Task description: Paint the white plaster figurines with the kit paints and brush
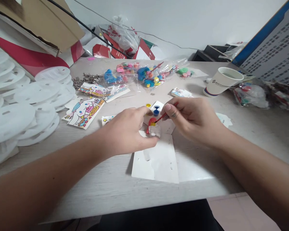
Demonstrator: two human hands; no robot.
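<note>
My right hand [190,118] pinches a thin red paintbrush [162,116], its dark tip touching a yellow patch on a small figurine [154,130]. The figurine has red, yellow and greyish-white parts; its exact shape is too small to make out. Around it curve the thumb and fingers of my left hand [130,130], holding it above a white card [156,160]. Just beyond the figurine is a small pot of blue paint [156,112], its lid raised. A small yellow paint pot [148,105] sits beside it, partly behind my left fingers.
Stacked white plastic discs [26,93] crowd the left side. Printed cartoon cards [86,110] lie nearby, with metal clips [91,79] behind. Bags of coloured pieces [144,73] line the back. A paper cup [223,81] stands at the right, near more plastic bags [251,93].
</note>
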